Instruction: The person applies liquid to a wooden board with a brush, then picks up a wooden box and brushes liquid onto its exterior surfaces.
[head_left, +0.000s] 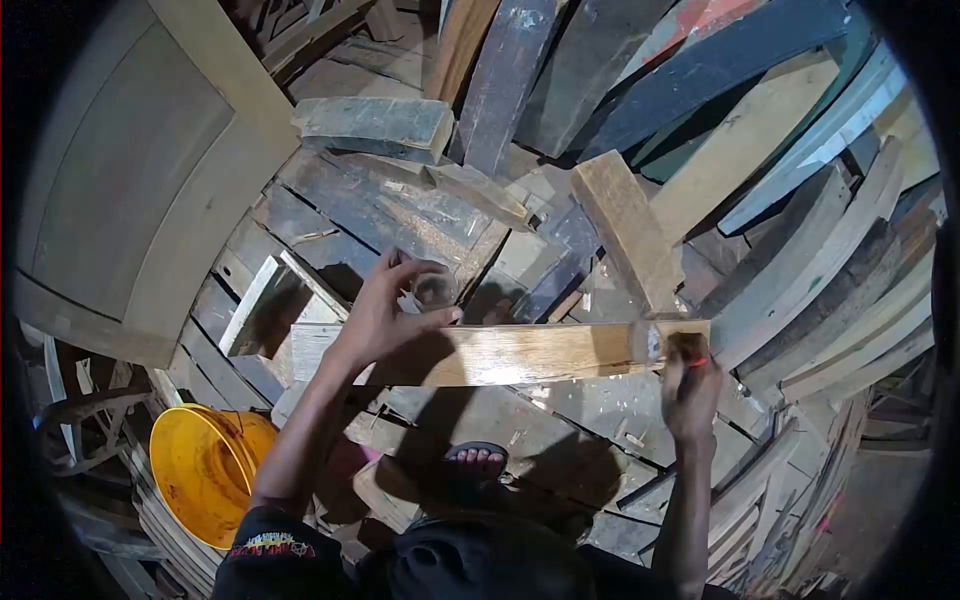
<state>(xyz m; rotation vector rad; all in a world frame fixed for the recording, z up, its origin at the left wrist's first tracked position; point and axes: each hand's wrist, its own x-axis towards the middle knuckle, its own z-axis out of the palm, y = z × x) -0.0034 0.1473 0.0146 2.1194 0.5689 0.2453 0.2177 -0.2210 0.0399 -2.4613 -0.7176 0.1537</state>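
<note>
A long wooden board lies crosswise in front of me, its middle shiny and its left end paler. My left hand is curled round a small clear container above the board's back edge, left of its middle. At the board's right end, my right hand is closed on a brush with a bit of red showing by the fingers. The brush's dark part rests on or just over the board's surface. Below the board, a foot in a sandal shows.
A yellow bucket stands at the lower left. A panelled door leans at the upper left. Thick wood blocks and a short beam lie beyond the board. Planks are stacked along the right.
</note>
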